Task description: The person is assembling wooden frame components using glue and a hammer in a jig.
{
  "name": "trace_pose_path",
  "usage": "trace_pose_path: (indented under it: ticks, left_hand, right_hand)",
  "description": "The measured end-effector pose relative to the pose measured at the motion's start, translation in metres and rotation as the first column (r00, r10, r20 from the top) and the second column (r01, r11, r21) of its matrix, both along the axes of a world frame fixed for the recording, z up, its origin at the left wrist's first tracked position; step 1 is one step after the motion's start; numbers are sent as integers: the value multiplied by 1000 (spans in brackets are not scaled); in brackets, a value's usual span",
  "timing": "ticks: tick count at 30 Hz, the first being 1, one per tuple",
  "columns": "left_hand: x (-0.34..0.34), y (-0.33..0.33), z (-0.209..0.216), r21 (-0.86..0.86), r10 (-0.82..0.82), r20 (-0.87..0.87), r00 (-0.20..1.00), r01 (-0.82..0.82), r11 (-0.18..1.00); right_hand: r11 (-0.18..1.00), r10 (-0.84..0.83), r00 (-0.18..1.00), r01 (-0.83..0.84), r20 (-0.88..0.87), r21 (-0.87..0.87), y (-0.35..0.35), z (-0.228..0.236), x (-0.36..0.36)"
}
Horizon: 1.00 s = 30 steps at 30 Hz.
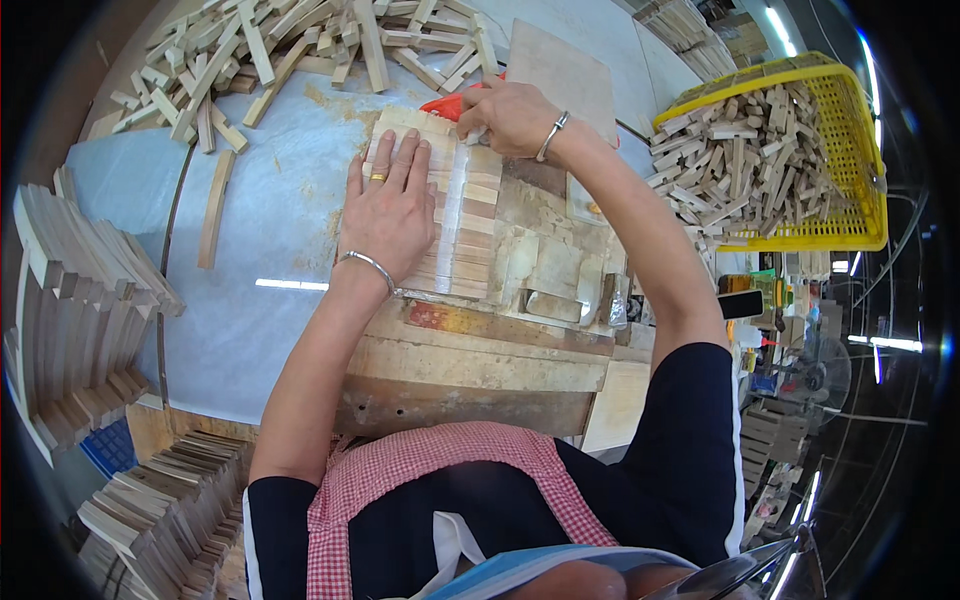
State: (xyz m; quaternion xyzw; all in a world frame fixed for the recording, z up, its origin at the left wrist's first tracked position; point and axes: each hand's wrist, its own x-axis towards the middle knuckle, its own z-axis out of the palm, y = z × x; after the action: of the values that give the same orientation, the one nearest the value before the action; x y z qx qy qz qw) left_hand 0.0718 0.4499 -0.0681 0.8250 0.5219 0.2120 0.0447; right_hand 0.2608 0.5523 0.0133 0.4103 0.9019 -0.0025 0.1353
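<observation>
A row of short wooden strips (473, 225) lies side by side on the worn wooden board, forming a flat panel. Down its length runs a whitish, shiny band (452, 215), perhaps clear tape. My left hand (392, 205) rests flat on the panel's left half, fingers stretched out and slightly apart. At the far end of the band, my right hand (508, 118) is closed with its fingers curled downward. Whatever it grips is mostly hidden beneath the fingers. Just beside and behind it shows a bright orange-red thing (440, 106), partly covered, whose kind I cannot make out.
Loose wooden sticks (330, 40) are heaped at the back left. One stick (215, 210) lies alone on the pale sheet. Stacked wooden pieces (75, 310) stand at the left edge. A yellow plastic basket (868, 165) full of wood pieces is at right. A thin square board (560, 70) lies behind.
</observation>
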Motion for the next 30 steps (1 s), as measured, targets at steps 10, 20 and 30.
trace_pose_path:
  ticks: [10, 20, 30]
  left_hand:
    - [-3, 4, -8, -79, 19, -137, 990, -30, 996]
    - [-6, 18, -25, -68, 19, -155, 988, -30, 997]
    - [-13, 16, -12, 2, 74, -234, 970, -75, 997]
  right_hand:
    - [916, -324, 839, 394, -437, 79, -222, 43, 112]
    - [435, -716, 390, 898, -578, 68, -449, -81, 195]
    - [471, -589, 540, 834, -601, 287, -478, -25, 212]
